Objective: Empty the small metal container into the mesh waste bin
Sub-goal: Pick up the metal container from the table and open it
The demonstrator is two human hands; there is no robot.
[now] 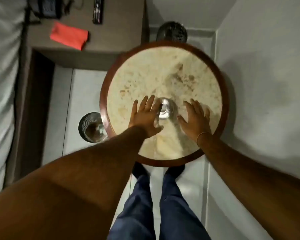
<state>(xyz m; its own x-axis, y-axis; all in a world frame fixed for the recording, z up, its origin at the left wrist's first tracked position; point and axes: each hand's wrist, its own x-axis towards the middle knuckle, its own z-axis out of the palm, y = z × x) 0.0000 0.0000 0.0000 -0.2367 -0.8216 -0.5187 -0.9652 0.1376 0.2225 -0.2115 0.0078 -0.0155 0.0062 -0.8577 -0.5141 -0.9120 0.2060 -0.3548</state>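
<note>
Since both the left hand (144, 116) and right hand (195, 118) are spread open beside the small metal container (165, 110), nothing's been lifted or emptied yet tbh.

This looks like a hotel room or bedroom. A white-sheeted bed (2, 84) lies beside a brown desk (111, 32) with a remote control (98, 10). A round stone-topped side table (163, 80) and mesh waste bins (91, 127) stand on pale floor tiles.

Two mesh bins (91, 127) (171, 32), one small metal container (165, 110), one round table (163, 163), two open hands (145, 116) (196, 118), one red cloth (68, 35)
</note>
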